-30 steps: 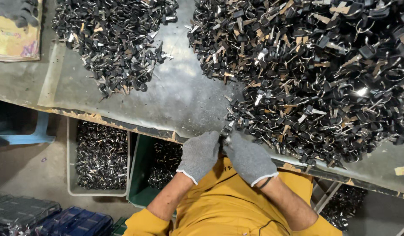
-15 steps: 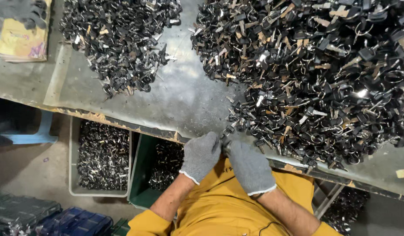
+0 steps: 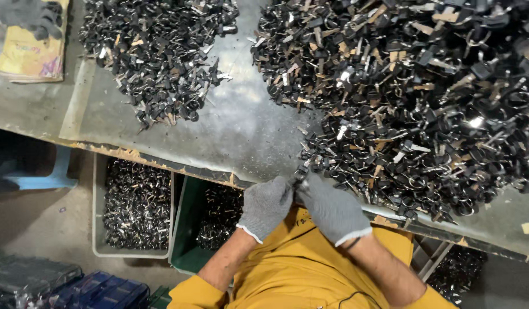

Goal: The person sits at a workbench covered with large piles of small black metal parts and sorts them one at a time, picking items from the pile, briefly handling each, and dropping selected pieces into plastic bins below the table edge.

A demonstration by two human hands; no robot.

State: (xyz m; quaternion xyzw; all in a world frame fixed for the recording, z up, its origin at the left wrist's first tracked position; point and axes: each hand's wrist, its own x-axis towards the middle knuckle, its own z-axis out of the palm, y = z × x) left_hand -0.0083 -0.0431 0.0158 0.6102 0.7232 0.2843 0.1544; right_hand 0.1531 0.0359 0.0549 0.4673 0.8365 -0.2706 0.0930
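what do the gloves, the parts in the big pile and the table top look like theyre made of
Gloves, on the left hand and right hand: grey knit fabric, with ribbed pale cuffs. Pile parts: apparently bright metal rings and blades, which glint, joined to matte black heads, likely plastic. Table top: probably sheet metal, dull grey and scuffed, with a rusty chipped front edge; the look leaves it open.

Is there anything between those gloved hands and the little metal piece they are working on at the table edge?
Nothing visible. The left hand and right hand meet directly on the small metal piece, just off the big pile.
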